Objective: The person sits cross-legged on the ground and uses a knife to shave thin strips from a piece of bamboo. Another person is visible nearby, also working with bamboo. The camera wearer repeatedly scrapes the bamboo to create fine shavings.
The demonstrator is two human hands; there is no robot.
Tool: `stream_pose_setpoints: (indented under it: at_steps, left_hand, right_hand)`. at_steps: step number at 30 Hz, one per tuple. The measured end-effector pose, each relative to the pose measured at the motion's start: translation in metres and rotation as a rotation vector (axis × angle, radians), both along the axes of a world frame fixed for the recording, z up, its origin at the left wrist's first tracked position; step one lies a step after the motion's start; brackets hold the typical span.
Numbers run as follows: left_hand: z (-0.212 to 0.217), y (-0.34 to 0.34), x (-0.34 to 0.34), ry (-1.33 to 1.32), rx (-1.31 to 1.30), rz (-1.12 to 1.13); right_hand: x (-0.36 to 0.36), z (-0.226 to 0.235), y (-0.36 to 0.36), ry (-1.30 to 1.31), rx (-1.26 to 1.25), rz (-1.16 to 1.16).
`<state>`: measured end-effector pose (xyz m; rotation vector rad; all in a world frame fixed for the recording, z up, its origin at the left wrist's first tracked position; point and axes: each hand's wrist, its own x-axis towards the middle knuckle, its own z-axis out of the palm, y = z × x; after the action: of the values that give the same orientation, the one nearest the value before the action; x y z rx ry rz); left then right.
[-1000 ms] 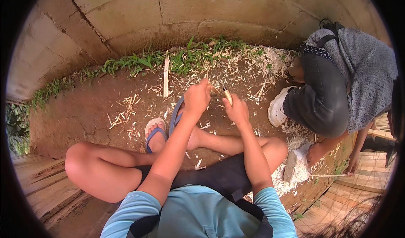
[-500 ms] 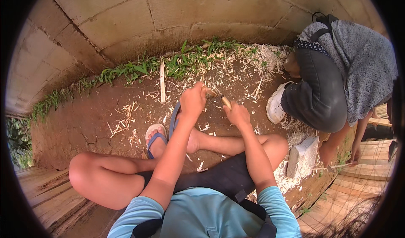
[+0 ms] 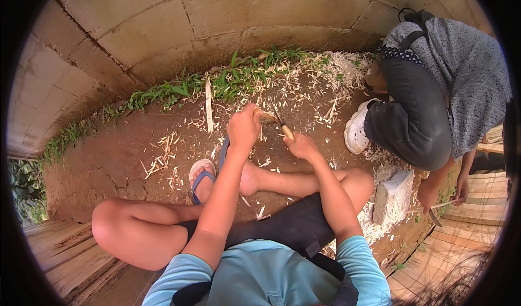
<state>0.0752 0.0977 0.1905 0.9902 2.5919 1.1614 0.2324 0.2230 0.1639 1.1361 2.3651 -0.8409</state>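
My left hand (image 3: 244, 125) is closed around a thin, pale strip of wood (image 3: 266, 114), whose end sticks out on the right of my fist. A knife with a light wooden handle (image 3: 288, 133) is in my closed right hand (image 3: 303, 145). Its dark, narrow blade (image 3: 275, 110) points up and to the left, near the end of the strip. Whether the blade touches the wood I cannot tell. Both hands are above the dirt floor, in front of my crossed legs.
To the right another person (image 3: 418, 99) bends forward, holding a thin pale strip (image 3: 446, 203) and a blade (image 3: 434, 217). A whitish block (image 3: 393, 196) stands among shavings. A pale slat (image 3: 209, 105) lies by the weeds (image 3: 179, 86) along the block wall (image 3: 228, 13).
My right hand has shifted slightly left and the knife has turned, so its blade now points away beside the strip. The other person's blade has tilted downward.
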Motion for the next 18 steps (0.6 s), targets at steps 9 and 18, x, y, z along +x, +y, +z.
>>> stream_pose_setpoints:
  at_steps: [9,18]
  left_hand:
    - [-0.004,0.003,-0.001,-0.03,0.009,0.023]
    - [-0.006,0.001,-0.003,-0.015,-0.046,0.05]
  right_hand:
    - [-0.002,-0.004,-0.021,0.229,0.057,-0.064]
    - [0.011,0.035,-0.026,0.852,-0.034,-0.233]
